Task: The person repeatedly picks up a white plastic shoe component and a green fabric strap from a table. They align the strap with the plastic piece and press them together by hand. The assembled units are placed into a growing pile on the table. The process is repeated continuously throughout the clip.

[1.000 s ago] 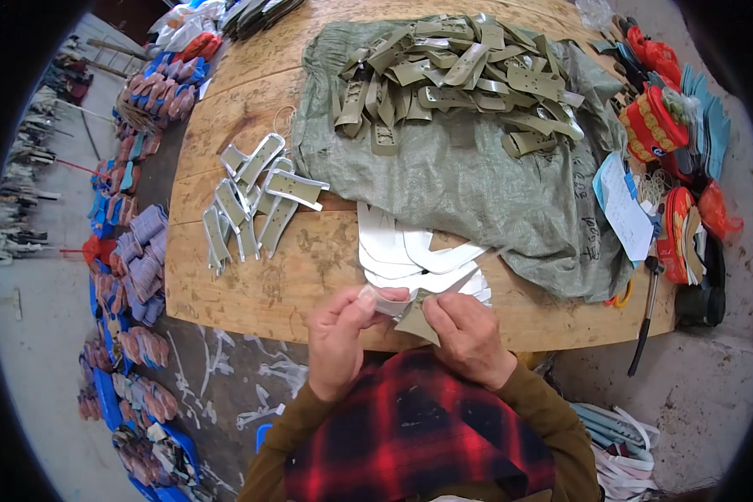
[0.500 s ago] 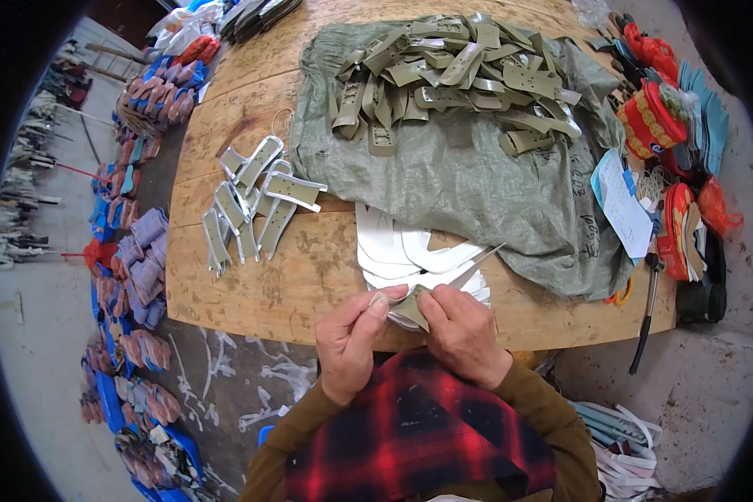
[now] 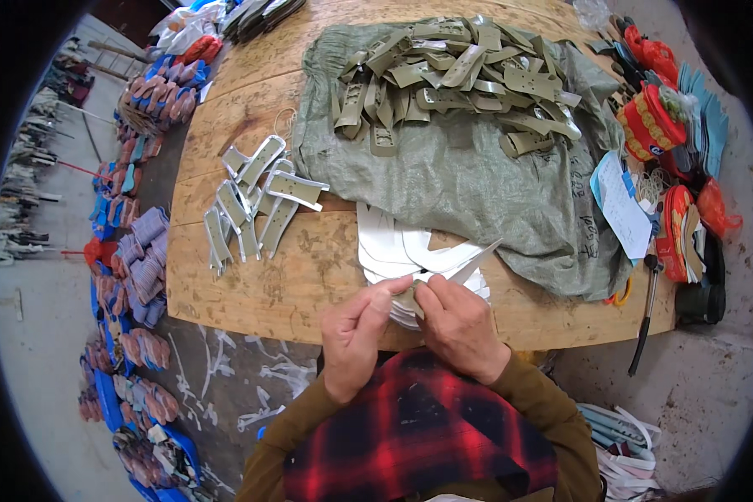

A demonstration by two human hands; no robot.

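Note:
Both hands work close together at the table's near edge, on a small olive-green piece like the punched strips lying about. My left hand pinches its left side between thumb and forefinger. My right hand grips the other side with bent fingers, which cover much of it. Just beyond lies a stack of white curved sheet pieces, partly under my hands. A grey pointed tip juts out past my right hand; its other end is hidden, and I cannot tell what it is.
Olive strips with white edges lie loose at left. A big heap of olive strips rests on a green woven sack. At right are a paper sheet, a thin black-handled tool and red bags.
Both hands have shifted slightly, and the olive piece has turned so less of it shows between them. My left hand has come a little closer to the right.

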